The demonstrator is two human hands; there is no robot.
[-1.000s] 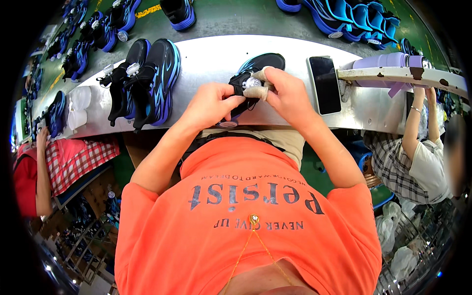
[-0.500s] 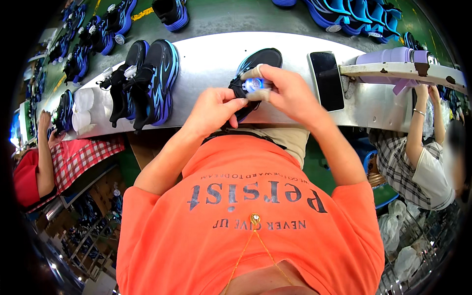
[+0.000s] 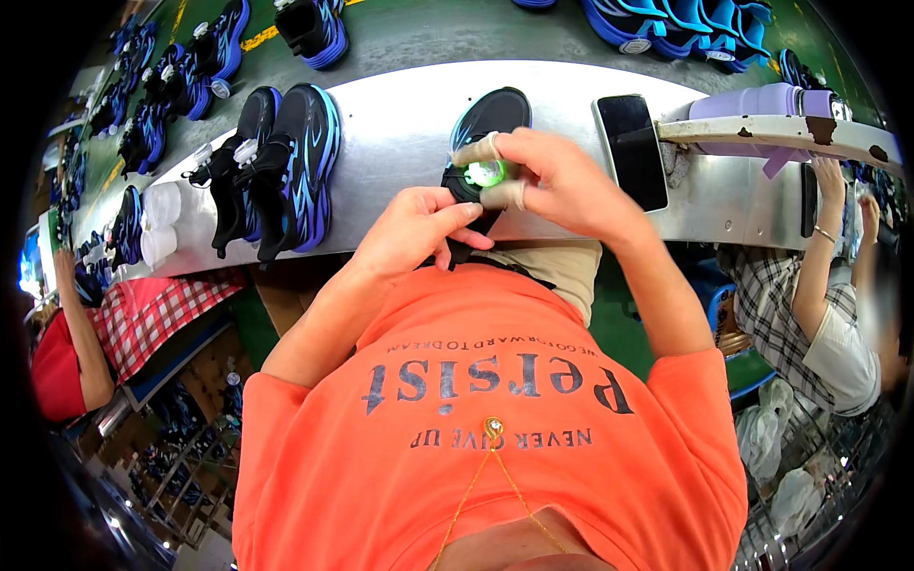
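A black sneaker with blue-purple trim [image 3: 502, 109] lies on the metal bench in front of me, its toe pointing away. Over its laces glows a small round green light [image 3: 486, 173]. My right hand [image 3: 571, 186], with beige covers on thumb and forefinger, pinches this light from the right side. My left hand [image 3: 409, 233] is at the near part of the same sneaker. Its thumb and curled fingers close on the upper below the light, and they partly hide the shoe's opening.
Two matching sneakers [image 3: 307, 143] stand left on the metal bench [image 3: 400, 105], beside stacked white round pieces [image 3: 160, 224]. To the right lie a black phone [image 3: 632, 152] and a purple bottle [image 3: 752, 102] behind a chipped white bar [image 3: 771, 131]. More shoes line the green surface beyond; people sit on both sides.
The light has turned from blue to green. The sneaker has swung slightly left, its toe pointing more straight ahead. My left hand has shifted a little toward me and stays by the shoe.
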